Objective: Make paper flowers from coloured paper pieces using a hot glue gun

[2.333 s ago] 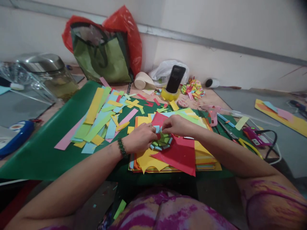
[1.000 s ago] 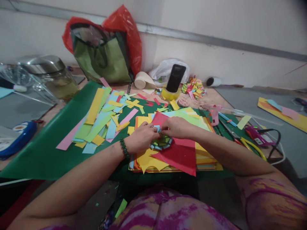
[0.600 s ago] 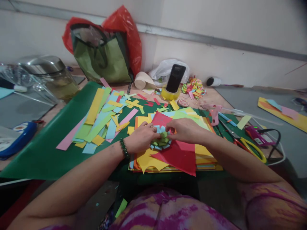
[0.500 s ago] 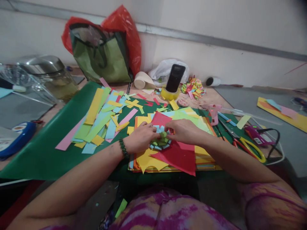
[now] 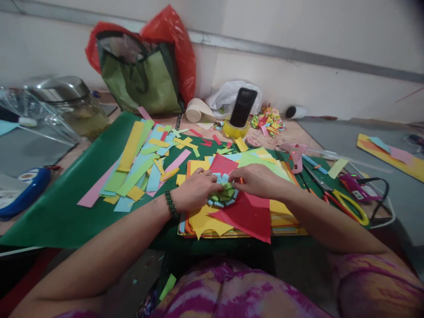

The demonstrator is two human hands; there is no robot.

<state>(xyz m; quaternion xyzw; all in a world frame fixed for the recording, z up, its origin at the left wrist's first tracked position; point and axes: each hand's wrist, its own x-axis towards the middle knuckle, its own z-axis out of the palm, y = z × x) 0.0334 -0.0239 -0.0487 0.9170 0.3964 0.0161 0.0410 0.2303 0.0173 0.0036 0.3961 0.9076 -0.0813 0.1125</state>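
Observation:
A small rosette of folded green and blue paper strips (image 5: 224,195) lies on a stack of coloured paper sheets (image 5: 285,212). My left hand (image 5: 194,191), with a ring and a green bead bracelet, is curled over the rosette's left side and holds it down. Fingers of my right hand (image 5: 256,180) pinch a paper piece at the rosette's top right edge. A red sheet (image 5: 251,215) and a yellow cut sheet (image 5: 205,222) lie under the rosette.
Loose paper strips (image 5: 139,165) cover the green mat (image 5: 66,212) on the left. Scissors (image 5: 341,202), a pink glue gun (image 5: 294,157) and a purple glue gun (image 5: 354,184) lie right. A phone (image 5: 243,108), a bag (image 5: 142,75) and a glass jar (image 5: 71,106) stand behind.
My right hand drew back to the right off the rosette, then returned to pinch at its top right edge. My left hand stayed on the rosette.

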